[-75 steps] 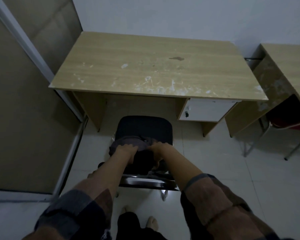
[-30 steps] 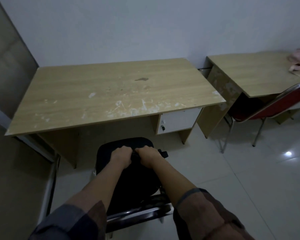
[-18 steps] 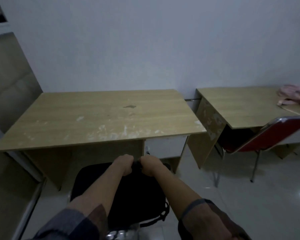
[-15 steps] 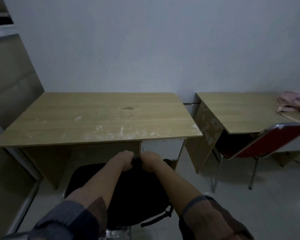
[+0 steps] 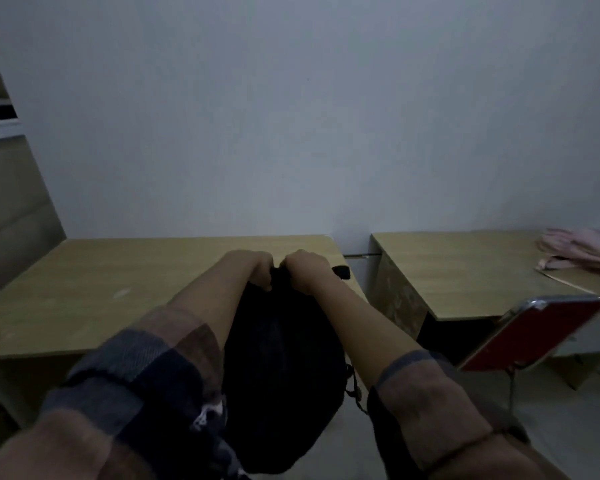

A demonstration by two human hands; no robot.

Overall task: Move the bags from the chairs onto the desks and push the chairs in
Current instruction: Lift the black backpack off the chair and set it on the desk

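A black bag (image 5: pixel 281 368) hangs in the air in front of me, held by its top. My left hand (image 5: pixel 257 268) and my right hand (image 5: pixel 303 270) are side by side, both shut on the bag's top edge, level with the near edge of the wooden desk (image 5: pixel 101 296). The bag's lower part hangs below the desk top, between my forearms. The black chair it came from is hidden behind the bag and my arms.
A second wooden desk (image 5: pixel 465 271) stands to the right with a pink bag (image 5: pixel 582 251) on it. A red chair (image 5: pixel 541 334) with a metal frame sits in front of that desk. A white wall is behind both desks.
Both hands have lifted the black bag off the chair seat up to desk height. The view has tilted upward, so the chair is no longer seen.
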